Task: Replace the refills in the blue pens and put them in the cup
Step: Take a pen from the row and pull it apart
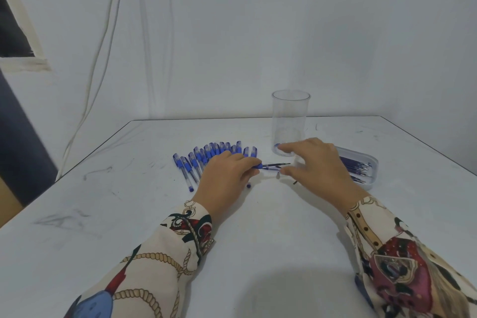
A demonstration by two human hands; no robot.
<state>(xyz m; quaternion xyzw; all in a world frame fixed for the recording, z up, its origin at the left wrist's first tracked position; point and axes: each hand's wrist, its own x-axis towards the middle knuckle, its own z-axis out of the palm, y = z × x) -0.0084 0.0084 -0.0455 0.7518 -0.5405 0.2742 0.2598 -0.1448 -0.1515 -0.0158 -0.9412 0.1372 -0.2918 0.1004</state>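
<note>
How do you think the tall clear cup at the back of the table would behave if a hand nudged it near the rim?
The cup is tall and narrow on a small base, so a push near the rim would probably tip it rather than slide it. It looks like thin clear plastic and holds nothing, so it is likely very light. The right hand is close beside its base.

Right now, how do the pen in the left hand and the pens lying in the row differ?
The pen in the left hand is gripped by the left hand and opened, its refill sticking out; the pens in the row lie untouched and whole, caps on. The held pen points sideways towards the right hand; the row fans away from the person. All are blue.
</note>
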